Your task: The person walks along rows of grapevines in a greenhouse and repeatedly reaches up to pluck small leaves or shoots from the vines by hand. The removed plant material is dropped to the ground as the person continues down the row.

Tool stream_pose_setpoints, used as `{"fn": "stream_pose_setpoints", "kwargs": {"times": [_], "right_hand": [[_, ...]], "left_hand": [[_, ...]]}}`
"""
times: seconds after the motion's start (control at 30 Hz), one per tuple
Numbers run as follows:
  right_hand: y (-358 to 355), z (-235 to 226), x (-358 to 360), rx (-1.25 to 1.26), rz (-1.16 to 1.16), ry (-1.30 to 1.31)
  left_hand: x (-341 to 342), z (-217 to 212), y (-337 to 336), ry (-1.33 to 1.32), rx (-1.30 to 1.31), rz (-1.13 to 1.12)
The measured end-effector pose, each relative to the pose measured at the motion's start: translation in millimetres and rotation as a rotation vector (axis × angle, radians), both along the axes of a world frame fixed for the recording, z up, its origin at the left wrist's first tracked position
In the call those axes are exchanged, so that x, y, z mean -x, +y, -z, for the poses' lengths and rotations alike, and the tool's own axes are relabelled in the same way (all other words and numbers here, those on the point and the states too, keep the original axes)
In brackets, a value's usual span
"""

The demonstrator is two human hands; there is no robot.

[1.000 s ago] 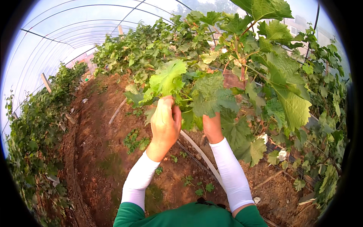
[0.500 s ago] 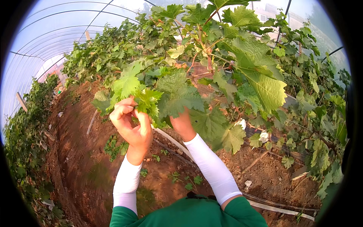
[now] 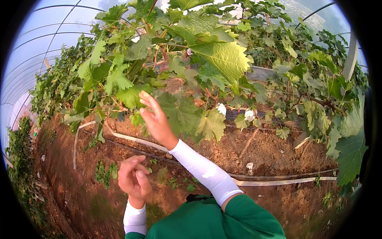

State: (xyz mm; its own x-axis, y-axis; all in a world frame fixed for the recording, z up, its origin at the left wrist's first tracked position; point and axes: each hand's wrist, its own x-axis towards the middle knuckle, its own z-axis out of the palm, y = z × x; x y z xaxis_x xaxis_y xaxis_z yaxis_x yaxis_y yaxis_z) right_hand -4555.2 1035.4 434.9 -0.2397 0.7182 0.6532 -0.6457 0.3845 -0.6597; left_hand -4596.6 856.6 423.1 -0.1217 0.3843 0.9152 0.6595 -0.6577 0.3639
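My right hand (image 3: 158,122) is raised at the grapevine's foliage, fingers stretched out and thumb apart, nothing visibly held. Its fingertips are beside a bright green vine leaf (image 3: 131,96); whether they touch it I cannot tell. Behind that hand hangs a broad darker leaf (image 3: 177,113). My left hand (image 3: 134,181) is lower, over the soil and apart from the vine. Its fingers curl in toward the thumb, and whatever they may hold is hidden. White sleeves cover both forearms.
A large yellow-green leaf (image 3: 223,59) juts out at upper middle. A pale hose or strip (image 3: 284,182) runs along the brown soil (image 3: 274,157). White scraps (image 3: 249,115) hang low among the leaves. More vines (image 3: 20,159) line the left, under a hooped plastic roof (image 3: 39,36).
My left hand has come down from the bright green shoot to over the soil. My right hand has emerged from behind the leaves, its fingers extended. The view has shifted right.
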Motion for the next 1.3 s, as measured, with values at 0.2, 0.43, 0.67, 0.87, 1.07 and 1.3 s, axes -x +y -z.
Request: {"fn": "stream_pose_setpoints", "kwargs": {"times": [0.2,0.43,0.67,0.87,1.07,1.3], "right_hand": [[-7.9,61.0,-46.7,0.082,-0.26,-0.255],[-30.7,121.6,-130.1,0.227,-0.315,-0.464],[-60.3,163.4,-227.1,0.445,-0.056,-0.536],[-80.4,185.5,-269.8,0.668,0.223,-0.37],[-95.9,184.2,-289.0,0.699,0.367,-0.363],[-101.6,173.6,-312.2,0.703,0.54,-0.382]], "left_hand": [[-10.8,64.0,-2.1,-0.172,0.452,0.015],[-5.4,109.4,-2.0,-0.266,0.852,0.102],[6.2,183.8,-15.0,-0.408,1.183,0.161],[-16.2,189.9,-8.4,-0.398,1.306,0.271],[-33.5,204.6,5.2,-0.274,1.232,0.386],[-45.8,209.8,11.0,-0.219,1.292,0.407]]}}
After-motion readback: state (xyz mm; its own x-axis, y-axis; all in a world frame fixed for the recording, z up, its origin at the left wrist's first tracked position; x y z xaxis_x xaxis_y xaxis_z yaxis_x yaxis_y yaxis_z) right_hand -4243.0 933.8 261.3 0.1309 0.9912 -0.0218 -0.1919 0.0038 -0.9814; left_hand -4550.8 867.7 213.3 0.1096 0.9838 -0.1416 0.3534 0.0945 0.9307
